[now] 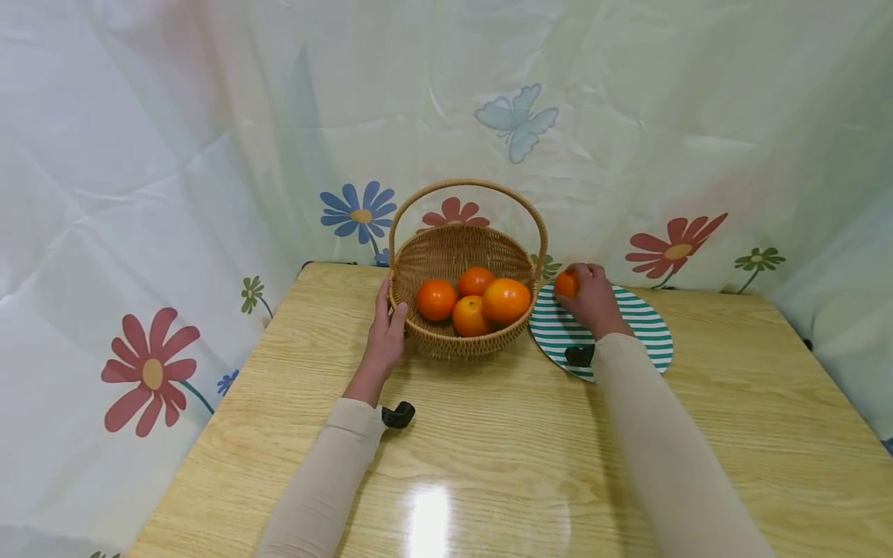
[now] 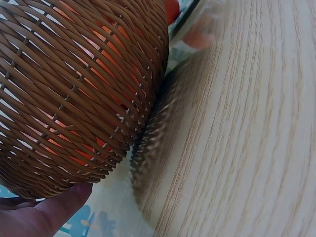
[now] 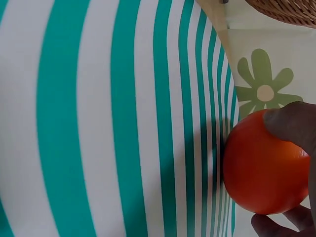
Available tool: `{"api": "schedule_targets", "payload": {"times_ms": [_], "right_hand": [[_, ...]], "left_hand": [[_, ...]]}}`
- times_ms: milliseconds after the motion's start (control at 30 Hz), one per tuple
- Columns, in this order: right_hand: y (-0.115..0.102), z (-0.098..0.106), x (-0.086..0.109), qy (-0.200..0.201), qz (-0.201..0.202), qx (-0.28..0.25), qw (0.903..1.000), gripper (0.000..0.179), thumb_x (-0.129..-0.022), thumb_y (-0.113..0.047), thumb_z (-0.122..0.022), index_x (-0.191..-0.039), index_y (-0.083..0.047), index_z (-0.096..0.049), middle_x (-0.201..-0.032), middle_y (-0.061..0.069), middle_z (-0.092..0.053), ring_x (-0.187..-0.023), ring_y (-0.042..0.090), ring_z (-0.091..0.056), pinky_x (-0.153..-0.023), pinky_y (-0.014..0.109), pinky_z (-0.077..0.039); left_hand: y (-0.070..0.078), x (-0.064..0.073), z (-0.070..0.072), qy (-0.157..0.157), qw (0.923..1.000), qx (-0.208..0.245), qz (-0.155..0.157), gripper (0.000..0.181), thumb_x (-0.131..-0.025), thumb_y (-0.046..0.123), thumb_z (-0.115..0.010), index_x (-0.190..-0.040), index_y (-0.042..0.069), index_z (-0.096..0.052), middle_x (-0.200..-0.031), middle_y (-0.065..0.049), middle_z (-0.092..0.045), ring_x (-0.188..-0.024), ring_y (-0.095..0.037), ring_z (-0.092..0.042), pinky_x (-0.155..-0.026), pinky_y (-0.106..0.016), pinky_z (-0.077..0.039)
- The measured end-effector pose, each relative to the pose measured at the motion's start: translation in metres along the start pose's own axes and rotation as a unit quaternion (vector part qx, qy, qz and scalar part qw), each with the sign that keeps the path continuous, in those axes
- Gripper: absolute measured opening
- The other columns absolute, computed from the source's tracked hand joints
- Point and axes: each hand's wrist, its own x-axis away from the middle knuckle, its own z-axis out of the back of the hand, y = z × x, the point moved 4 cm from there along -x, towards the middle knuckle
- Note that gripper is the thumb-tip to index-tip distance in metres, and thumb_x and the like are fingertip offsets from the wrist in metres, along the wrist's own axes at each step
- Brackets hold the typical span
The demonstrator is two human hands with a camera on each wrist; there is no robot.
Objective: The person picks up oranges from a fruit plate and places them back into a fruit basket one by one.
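Observation:
A wicker basket (image 1: 460, 341) with an arched handle stands near the back of the table, holding several round orange fruits (image 1: 470, 316). My left hand (image 1: 385, 337) rests against the basket's left side, its fingers extended. In the left wrist view, the thumb (image 2: 69, 202) touches the woven wall (image 2: 84, 89), and the other fingers are mostly hidden. My right hand (image 1: 593, 298) grips a round orange-red fruit (image 3: 264, 163) at the far left part of a round plate (image 1: 645, 325) with green and white stripes. Whether the fruit's weight is on the plate, I cannot tell.
The wooden table (image 1: 488, 442) extends in front of the basket and to both sides. A flowered curtain (image 1: 432, 93) hangs behind the table's back edge and along its left side. Black wrist cameras (image 1: 398, 415) are strapped below both hands.

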Motion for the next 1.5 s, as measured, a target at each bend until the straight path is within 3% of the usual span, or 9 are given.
{"api": "schedule_targets", "payload": {"times_ms": [167,500,1100,1500], "right_hand": [[0.005,0.000,0.002,0.017,0.019,0.004,0.9997,0.054,-0.089,-0.017,-0.069,-0.133,-0.003,-0.040,-0.143,0.031,-0.027,-0.116,0.052,-0.039,-0.097,0.065,-0.041],[0.009,0.004,0.008,0.013,0.001,-0.001,0.9999,0.055,-0.089,-0.019,-0.069,-0.133,-0.005,-0.040,-0.146,0.029,-0.025,-0.118,0.049,-0.038,-0.099,0.064,-0.041],[-0.009,0.017,0.025,0.012,0.007,-0.033,0.9994,0.054,-0.090,-0.020,-0.069,-0.135,-0.007,-0.041,-0.147,0.025,-0.025,-0.121,0.046,-0.038,-0.101,0.063,-0.041],[-0.020,0.024,0.037,0.029,0.035,-0.036,0.9983,0.055,-0.089,-0.024,-0.070,-0.134,-0.007,-0.042,-0.146,0.025,-0.027,-0.118,0.046,-0.041,-0.097,0.063,-0.044]], "left_hand": [[-0.001,0.000,-0.002,-0.007,0.9999,0.010,-0.006,0.059,-0.106,0.036,-0.035,-0.155,0.038,-0.003,-0.164,-0.004,-0.009,-0.147,-0.034,-0.024,-0.116,-0.052,-0.026],[0.002,0.002,-0.004,-0.006,0.9999,0.009,0.005,0.059,-0.106,0.036,-0.034,-0.155,0.038,-0.003,-0.164,-0.006,-0.010,-0.146,-0.034,-0.027,-0.114,-0.052,-0.030],[-0.001,0.002,-0.002,-0.010,0.9998,0.005,0.016,0.061,-0.103,0.047,-0.034,-0.154,0.044,-0.001,-0.164,-0.004,-0.009,-0.146,-0.033,-0.026,-0.113,-0.052,-0.031],[0.003,0.002,0.000,-0.016,0.9996,0.002,0.024,0.060,-0.105,0.040,-0.034,-0.155,0.041,0.000,-0.164,-0.002,-0.006,-0.147,-0.032,-0.024,-0.116,-0.050,-0.028]]}}
